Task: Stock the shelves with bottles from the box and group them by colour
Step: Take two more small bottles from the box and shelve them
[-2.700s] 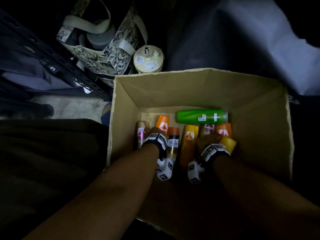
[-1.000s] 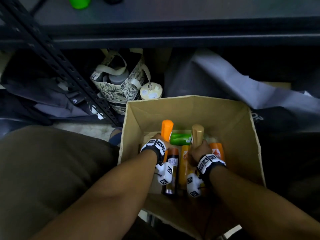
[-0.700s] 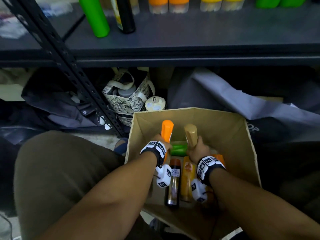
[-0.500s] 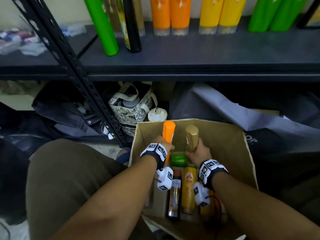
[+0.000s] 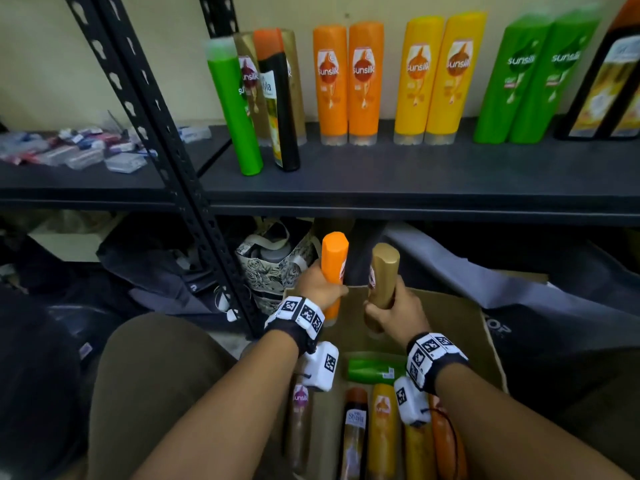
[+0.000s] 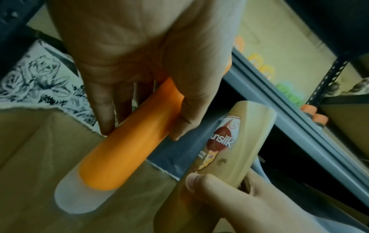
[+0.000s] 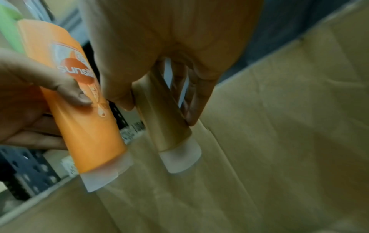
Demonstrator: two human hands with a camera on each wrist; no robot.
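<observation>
Bottles in both hands, raised above the cardboard box (image 5: pixel 485 327). The left hand (image 5: pixel 317 287) grasps an orange Sunsilk bottle (image 5: pixel 334 268), fingers and thumb wrapped round its middle, translucent cap end pointing down toward the box. The right hand (image 5: pixel 391 315) grasps a gold Sunsilk bottle (image 5: pixel 382 275) in the same way, cap end down. The two bottles stand nearly upright, side by side and just apart, over the far edge of the box.

Compared with the frame half a second earlier, both bottles sit higher, now clear of the box rim and nearer the front edge of the dark shelf (image 5: pixel 415 174); in the oldest frame both hands were still down among the bottles on the box floor.

Left in the box: a green bottle (image 5: pixel 374 370) lying crosswise, and in front of it a row lying lengthwise, including a black Shavia bottle (image 5: pixel 355 431) and a yellow-orange bottle (image 5: pixel 382 427).

On the shelf, along its back edge, stand pairs grouped by colour: two orange bottles (image 5: pixel 348 84), two yellow bottles (image 5: pixel 436 81), two green bottles (image 5: pixel 533 81). Toward the shelf's left end stands a mixed cluster: a tall green bottle (image 5: pixel 235 109), a black bottle (image 5: pixel 280 105) and gold bottles behind them.
</observation>
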